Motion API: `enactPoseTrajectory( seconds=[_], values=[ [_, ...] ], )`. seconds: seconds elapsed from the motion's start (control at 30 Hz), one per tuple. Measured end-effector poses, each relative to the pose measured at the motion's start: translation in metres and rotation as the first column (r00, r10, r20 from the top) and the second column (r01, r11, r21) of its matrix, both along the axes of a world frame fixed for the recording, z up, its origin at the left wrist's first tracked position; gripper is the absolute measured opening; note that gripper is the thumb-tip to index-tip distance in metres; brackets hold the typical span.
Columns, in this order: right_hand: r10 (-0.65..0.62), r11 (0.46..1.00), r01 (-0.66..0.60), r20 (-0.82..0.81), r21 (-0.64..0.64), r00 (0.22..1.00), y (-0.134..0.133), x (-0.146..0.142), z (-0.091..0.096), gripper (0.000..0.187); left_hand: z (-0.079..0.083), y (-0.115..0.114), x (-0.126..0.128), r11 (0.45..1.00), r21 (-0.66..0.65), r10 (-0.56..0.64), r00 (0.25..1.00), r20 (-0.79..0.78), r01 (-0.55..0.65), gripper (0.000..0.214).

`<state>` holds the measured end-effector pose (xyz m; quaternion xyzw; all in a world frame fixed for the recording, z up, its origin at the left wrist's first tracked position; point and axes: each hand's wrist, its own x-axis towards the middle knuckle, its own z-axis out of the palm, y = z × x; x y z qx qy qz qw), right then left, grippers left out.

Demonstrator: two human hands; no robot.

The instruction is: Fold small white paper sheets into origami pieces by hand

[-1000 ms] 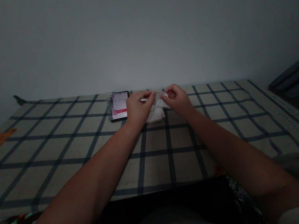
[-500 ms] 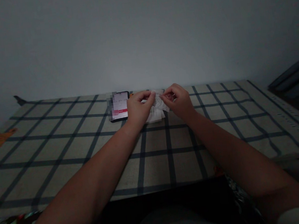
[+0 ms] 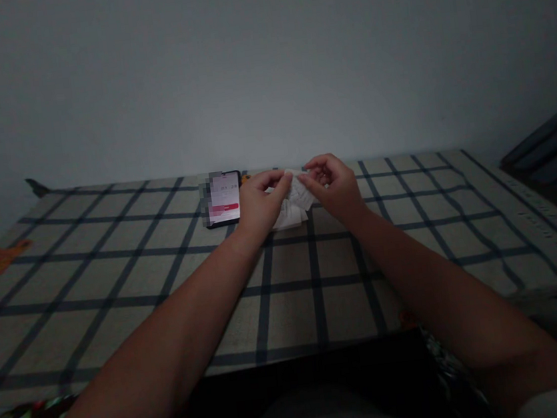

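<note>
Between my hands is a crumpled, pleated piece of white tissue paper (image 3: 299,194), held just above the table. My left hand (image 3: 261,201) is closed, its thumb and fingertips pinching the tissue's left side. My right hand (image 3: 333,186) pinches the right side, its thumb on the tissue and the index finger arched above. Below lies another flat white paper piece (image 3: 290,218), partly covered by my left hand and the tissue. Left of my left hand, a phone (image 3: 224,200) with a lit screen and a red button lies on the cloth.
A checked tablecloth (image 3: 175,274) covers the table, which meets a pale wall (image 3: 263,70) at the back. An orange printed figure (image 3: 0,259) is at the left. Dark slatted furniture (image 3: 553,144) stands at the right.
My right thumb has shifted slightly left and down over the tissue, and the index finger has lifted a little. The tissue's right edge is gathered closer. The phone's display has changed.
</note>
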<state>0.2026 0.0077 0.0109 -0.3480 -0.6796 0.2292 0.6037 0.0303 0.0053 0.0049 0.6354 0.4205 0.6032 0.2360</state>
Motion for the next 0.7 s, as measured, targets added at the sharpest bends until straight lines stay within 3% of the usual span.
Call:
enactPoseTrajectory(
  seconds=[0.13, 0.37, 0.57, 0.7],
  values=[
    [0.100, 0.987, -0.112, -0.101, -0.120, 0.990, 0.002, 0.002, 0.005, 0.037, 0.002, 0.000, -0.002, 1.000, -0.019, -0.010, 1.000, -0.017, 0.009, 0.022],
    [0.136, 0.951, -0.153, -0.083, -0.268, 0.987, 0.011, 0.010, 0.003, 0.039, 0.003, 0.002, -0.004, 1.000, 0.007, -0.003, 0.997, -0.079, 0.003, 0.021],
    [0.215, 0.943, -0.213, -0.019, -0.256, 0.976, 0.010, 0.014, 0.005, 0.037, 0.002, 0.004, -0.004, 1.000, 0.026, 0.015, 0.989, -0.150, -0.011, 0.020],
    [0.196, 0.956, -0.181, 0.043, -0.230, 0.980, 0.011, 0.017, 0.007, 0.041, 0.001, 0.006, -0.006, 0.998, 0.063, 0.014, 0.984, -0.177, -0.003, 0.019]
  ],
)
